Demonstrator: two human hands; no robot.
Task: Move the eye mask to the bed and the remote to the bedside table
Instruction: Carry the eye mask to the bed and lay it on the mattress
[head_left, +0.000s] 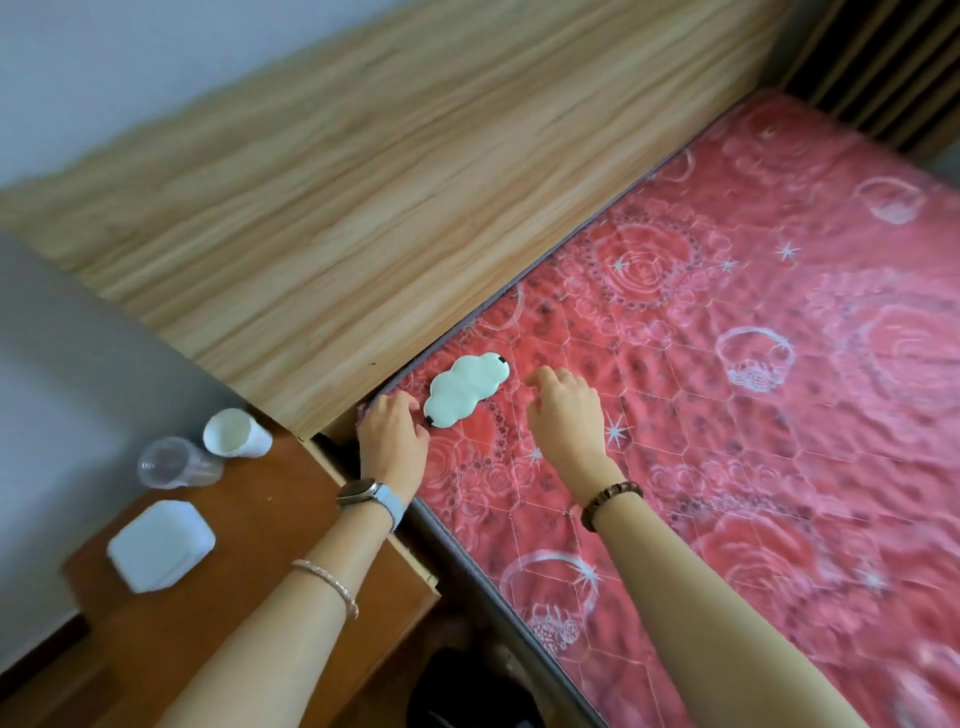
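Observation:
A pale green, cloud-shaped eye mask (466, 388) lies flat on the red patterned mattress of the bed (727, 364), close to the wooden headboard. My left hand (393, 435) rests at the mattress corner just left of the mask, fingers loosely curled and holding nothing. My right hand (563, 410) hovers over the mattress just right of the mask, fingers bent and apart, empty. The brown bedside table (291, 499) stands at the left under my left forearm. No remote is in view.
On the bedside table stand a white paper cup (236, 433), a clear plastic cup (174, 462) and a white square container (160, 545). The wooden headboard (363, 208) rises behind the bed. A dark gap and a dark object lie between table and bed.

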